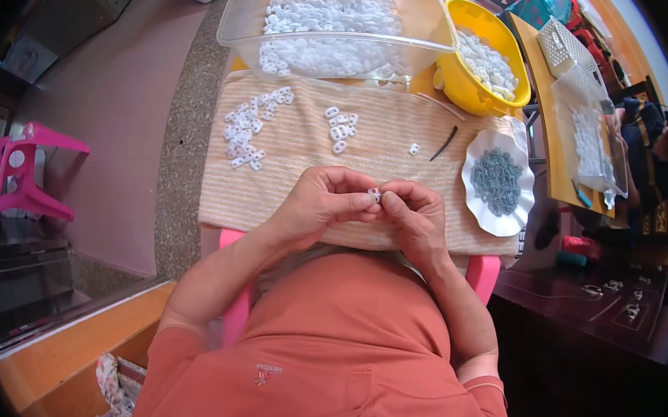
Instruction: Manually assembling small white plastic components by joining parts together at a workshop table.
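Over the near edge of the towel-covered table, my left hand (332,202) and my right hand (414,211) meet fingertip to fingertip. Between them they pinch a small white plastic piece (375,196) with dark holes. Whether a grey ring is in my right fingers cannot be made out. Ahead on the striped towel (298,152) lie a small cluster of white two-holed pieces (340,129) and a bigger scattered group (245,129) to the left. One lone white piece (414,149) rests right of centre. A scalloped white dish (478,205) at the right holds many small grey rings (497,181).
A clear plastic bin (431,40) full of white pieces stands at the far side, beside a yellow basket (524,76) of more. A dark thin strip (444,143) lies near the dish. A pink stool (25,174) stands on the floor at left; another table (562,167) is at right.
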The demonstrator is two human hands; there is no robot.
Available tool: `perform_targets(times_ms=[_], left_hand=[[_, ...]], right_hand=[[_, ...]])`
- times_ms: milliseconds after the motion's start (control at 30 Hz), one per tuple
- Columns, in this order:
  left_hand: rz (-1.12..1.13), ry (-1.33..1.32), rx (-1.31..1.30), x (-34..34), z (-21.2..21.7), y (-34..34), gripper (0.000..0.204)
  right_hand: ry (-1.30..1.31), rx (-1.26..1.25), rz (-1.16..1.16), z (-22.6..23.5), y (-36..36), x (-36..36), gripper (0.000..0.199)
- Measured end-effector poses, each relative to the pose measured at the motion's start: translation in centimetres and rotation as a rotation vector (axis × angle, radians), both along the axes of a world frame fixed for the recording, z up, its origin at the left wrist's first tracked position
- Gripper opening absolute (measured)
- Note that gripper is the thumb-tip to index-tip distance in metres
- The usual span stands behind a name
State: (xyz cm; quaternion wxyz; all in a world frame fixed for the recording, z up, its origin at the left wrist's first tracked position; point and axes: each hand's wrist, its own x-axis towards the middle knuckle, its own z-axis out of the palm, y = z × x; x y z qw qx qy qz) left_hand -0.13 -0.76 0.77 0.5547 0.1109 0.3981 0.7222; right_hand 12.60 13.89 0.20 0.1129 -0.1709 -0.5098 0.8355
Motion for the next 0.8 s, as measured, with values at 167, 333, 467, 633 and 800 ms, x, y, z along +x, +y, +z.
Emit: perform_targets(times_ms=[167,333,467,633,800], left_hand=[[0.000,0.012,-0.014,0.03,0.13,0.01,0.022],[-0.003,0.007,-0.030,0.01,0.36,0.02,0.023],[-0.001,0.023,-0.030,0.05,0.21,0.01,0.023],[0.005,0.027,-0.039,0.07,0.05,0.04,0.023],[0.018,0.049,-0.049,0.07,-0.14,0.05,0.022]], right_hand=[[-0.019,-0.002,-0.005,-0.21,0.01,-0.04,0.013],[-0.007,-0.004,-0.003,-0.24,0.00,-0.01,0.013],[-0.025,0.033,-0.009,-0.02,-0.15,-0.08,0.011],[-0.006,0.131,-0.001,-0.48,0.14,-0.11,0.011],[-0.017,0.187,-0.003,-0.43,0.11,-0.20,0.011]])
